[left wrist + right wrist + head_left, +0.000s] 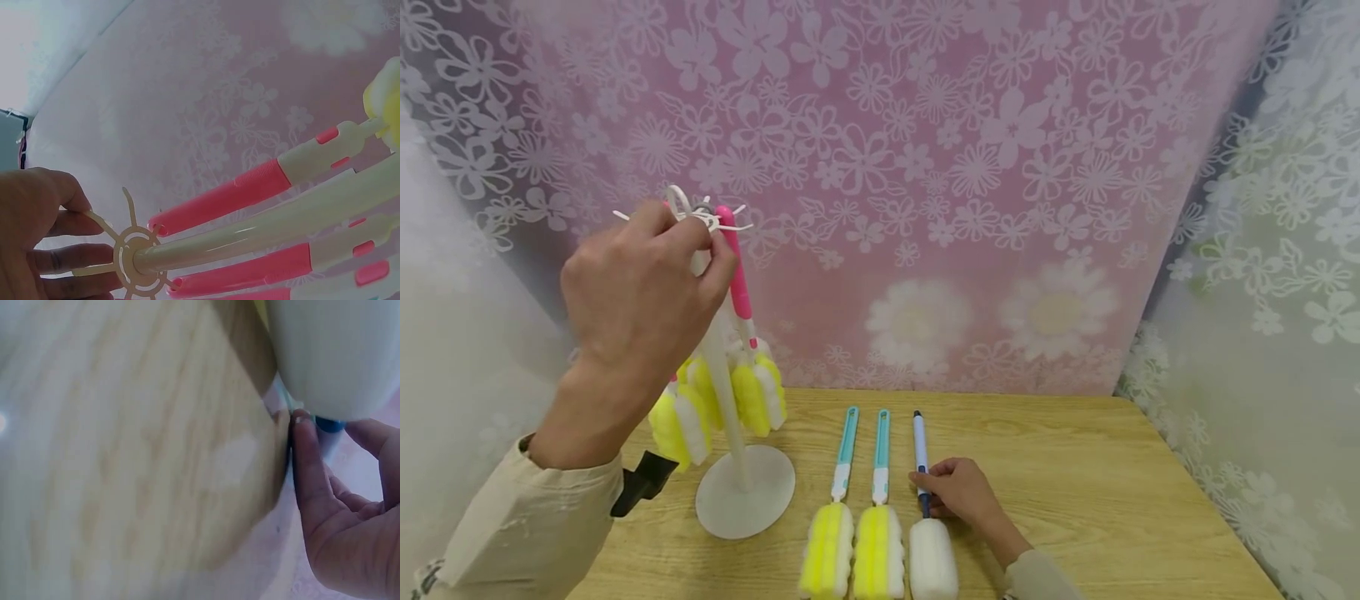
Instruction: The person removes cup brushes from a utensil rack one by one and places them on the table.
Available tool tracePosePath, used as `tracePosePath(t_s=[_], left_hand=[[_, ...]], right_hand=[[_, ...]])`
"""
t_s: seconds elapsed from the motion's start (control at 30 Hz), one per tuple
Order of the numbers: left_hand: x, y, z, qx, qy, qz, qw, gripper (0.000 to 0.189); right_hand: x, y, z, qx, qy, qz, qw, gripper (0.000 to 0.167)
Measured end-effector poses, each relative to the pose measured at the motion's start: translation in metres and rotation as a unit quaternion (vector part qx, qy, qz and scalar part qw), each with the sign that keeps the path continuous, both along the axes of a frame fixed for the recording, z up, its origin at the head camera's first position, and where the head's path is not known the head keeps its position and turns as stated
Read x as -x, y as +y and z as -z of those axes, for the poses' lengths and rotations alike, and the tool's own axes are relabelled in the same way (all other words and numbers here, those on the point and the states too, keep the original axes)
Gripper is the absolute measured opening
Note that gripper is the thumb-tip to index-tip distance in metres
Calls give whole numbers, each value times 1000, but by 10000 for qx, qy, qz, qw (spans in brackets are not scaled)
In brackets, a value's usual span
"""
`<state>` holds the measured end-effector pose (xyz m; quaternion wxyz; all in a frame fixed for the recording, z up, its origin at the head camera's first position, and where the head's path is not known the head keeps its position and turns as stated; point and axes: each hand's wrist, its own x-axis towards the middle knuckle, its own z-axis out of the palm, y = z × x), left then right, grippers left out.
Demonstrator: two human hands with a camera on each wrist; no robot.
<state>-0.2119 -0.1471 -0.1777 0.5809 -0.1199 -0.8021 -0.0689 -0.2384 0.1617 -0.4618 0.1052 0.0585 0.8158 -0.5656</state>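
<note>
My left hand grips the top of a white hanging stand; in the left wrist view, the fingers and thumb are around the hooks of its ring. Several bottle brushes with pink handles and yellow-and-white sponge heads hang from the stand. On the wooden table, my right hand pinches the lower handle of a bottle brush with a pale blue and navy handle and a white sponge head. That brush lies flat, its head towards me.
Two bottle brushes with teal handles and yellow-and-white heads lie side by side, left of the blue-handled one. The wooden table ends at a pink floral curtain behind. Pale floral sheets hang at both sides.
</note>
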Motion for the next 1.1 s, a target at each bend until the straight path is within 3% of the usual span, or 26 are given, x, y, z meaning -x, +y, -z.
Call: tracePosePath(t_s=[0.17,0.3,0.4,0.6,0.83,1.1], left_hand=[[2,-2,3,-180,-10,293,9994,27],[4,-7,4,-117,-53,678,9976,24],[6,-11,5,-99,32,796,9968,24],[6,-14,7,-233,11,789,9966,26],[3,-18,8,95,190,286,9994,32],[1,-23,9,479,-250,301,9981,38]], right_hand=[[0,5,-4,-98,164,-69,9998,37],[2,8,-5,-65,356,124,9993,34],[4,10,-9,126,478,262,9984,31],[4,9,-23,398,686,414,9960,27],[5,-6,-44,926,1076,208,9897,23],[6,-27,-67,1314,1264,-364,9826,22]])
